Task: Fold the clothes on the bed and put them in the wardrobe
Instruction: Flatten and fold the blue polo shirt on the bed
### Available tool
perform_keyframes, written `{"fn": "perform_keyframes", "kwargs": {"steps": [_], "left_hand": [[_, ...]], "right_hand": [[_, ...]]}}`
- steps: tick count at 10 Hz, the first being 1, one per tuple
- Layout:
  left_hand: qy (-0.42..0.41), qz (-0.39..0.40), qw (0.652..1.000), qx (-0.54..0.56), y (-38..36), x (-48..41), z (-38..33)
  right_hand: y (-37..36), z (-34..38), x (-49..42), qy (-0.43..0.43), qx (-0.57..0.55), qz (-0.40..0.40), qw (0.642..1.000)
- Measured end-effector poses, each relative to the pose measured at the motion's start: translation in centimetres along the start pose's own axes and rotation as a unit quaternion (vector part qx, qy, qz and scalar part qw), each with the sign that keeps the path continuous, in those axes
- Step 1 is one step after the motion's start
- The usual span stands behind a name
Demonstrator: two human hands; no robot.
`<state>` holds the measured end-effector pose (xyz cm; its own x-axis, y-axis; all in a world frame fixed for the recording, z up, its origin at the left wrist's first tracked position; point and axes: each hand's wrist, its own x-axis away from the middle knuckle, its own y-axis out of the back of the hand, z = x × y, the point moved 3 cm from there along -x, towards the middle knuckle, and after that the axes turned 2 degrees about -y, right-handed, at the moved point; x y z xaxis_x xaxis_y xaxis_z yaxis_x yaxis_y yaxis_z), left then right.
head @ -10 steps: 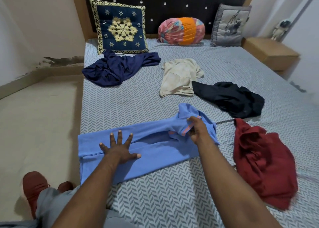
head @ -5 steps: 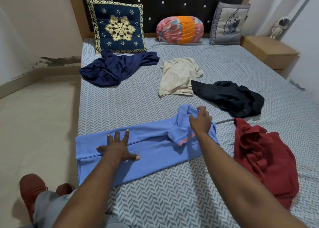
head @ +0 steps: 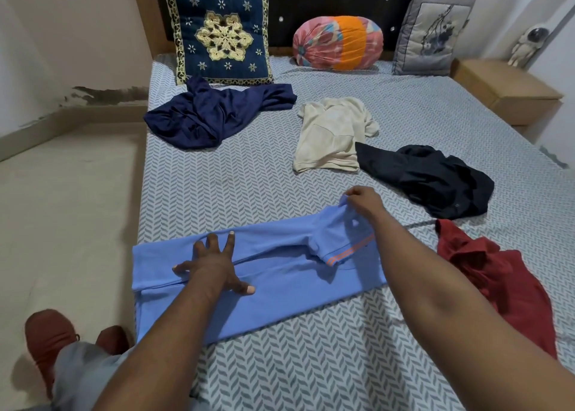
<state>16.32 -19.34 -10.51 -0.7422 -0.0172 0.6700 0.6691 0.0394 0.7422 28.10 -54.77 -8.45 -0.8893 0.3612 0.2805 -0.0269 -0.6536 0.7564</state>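
Toward the bed's far left corner a navy top lies crumpled. My left hand presses flat, fingers spread, on the blue shirt by the near left edge. A cream shirt lies mid-bed. My right hand pinches the blue shirt's far edge. Further right lie a black garment and a red garment.
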Motion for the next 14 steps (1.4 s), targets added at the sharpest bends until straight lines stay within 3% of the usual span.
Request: {"fn": "perform_keyframes", "kwargs": {"steps": [1,2,3,5,6,7,8,9,10,12,13,14], "left_hand": [[0.003,0.005,1.0,0.002,0.1,-0.1,0.0],[0.003,0.007,1.0,0.003,0.0,0.1,0.0],[0.0,0.005,1.0,0.003,0.0,0.1,-0.1],[-0.003,0.011,1.0,0.005,0.0,0.3,0.0],[-0.004,0.009,1.0,0.004,0.0,0.2,0.0],[-0.004,0.012,1.0,0.002,-0.1,0.2,0.0],[-0.004,0.01,1.0,0.001,-0.1,0.1,0.0],[-0.002,0.011,1.0,0.001,0.0,0.1,0.0],[-0.001,0.015,1.0,0.002,0.0,0.1,-0.1],[-0.002,0.013,1.0,0.003,0.0,0.2,-0.2],[-0.001,0.012,1.0,0.002,0.0,0.2,-0.1],[0.0,0.012,1.0,-0.001,0.0,0.1,-0.1]], "right_hand": [[1.8,-1.4,0.5,-0.055,-0.021,-0.04,0.997],[2.0,-3.2,1.2,-0.131,0.032,-0.016,0.991],[1.9,-3.4,2.3,-0.146,0.113,-0.041,0.982],[1.4,-1.8,2.5,-0.101,0.189,-0.081,0.973],[1.2,-1.2,2.1,-0.02,0.174,-0.115,0.978],[0.5,-0.9,1.4,0.048,0.2,-0.055,0.977],[0.0,-2.6,1.2,0.007,0.292,-0.024,0.956],[0.1,-3.5,1.7,-0.048,0.26,-0.109,0.958],[0.1,-1.7,1.7,0.005,0.202,-0.178,0.963],[-1.3,0.9,0.0,0.03,0.198,0.004,0.98],[-1.1,0.9,-0.7,0.021,0.173,0.013,0.985],[-0.3,0.3,-1.3,-0.025,0.024,0.02,0.999]]}}
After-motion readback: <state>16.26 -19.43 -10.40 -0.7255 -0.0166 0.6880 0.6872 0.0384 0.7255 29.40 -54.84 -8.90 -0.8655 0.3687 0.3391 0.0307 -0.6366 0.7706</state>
